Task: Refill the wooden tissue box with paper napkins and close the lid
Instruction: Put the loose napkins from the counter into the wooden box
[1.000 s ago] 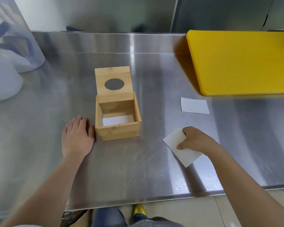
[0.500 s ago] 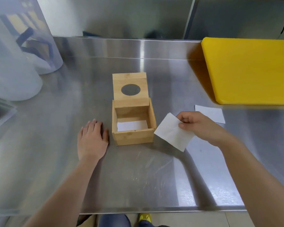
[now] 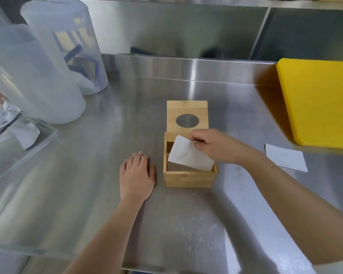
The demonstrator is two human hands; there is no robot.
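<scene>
The wooden tissue box (image 3: 188,177) stands open on the steel counter, its lid (image 3: 187,112) with an oval hole swung back and lying flat behind it. My right hand (image 3: 214,147) pinches a white paper napkin (image 3: 188,155) tilted over the box opening, its lower edge inside the box. The napkin hides the inside of the box. My left hand (image 3: 136,176) lies flat on the counter just left of the box, fingers apart, holding nothing. Another white napkin (image 3: 285,157) lies flat on the counter to the right.
A yellow cutting board (image 3: 321,103) lies at the back right. Two tall translucent plastic containers (image 3: 53,56) stand at the back left, with a clear tray (image 3: 22,139) in front of them. The counter's front edge (image 3: 166,268) runs close to me.
My right hand has carried the napkin left from the counter to over the open box, tipping it into the opening. My left hand has stayed beside the box.
</scene>
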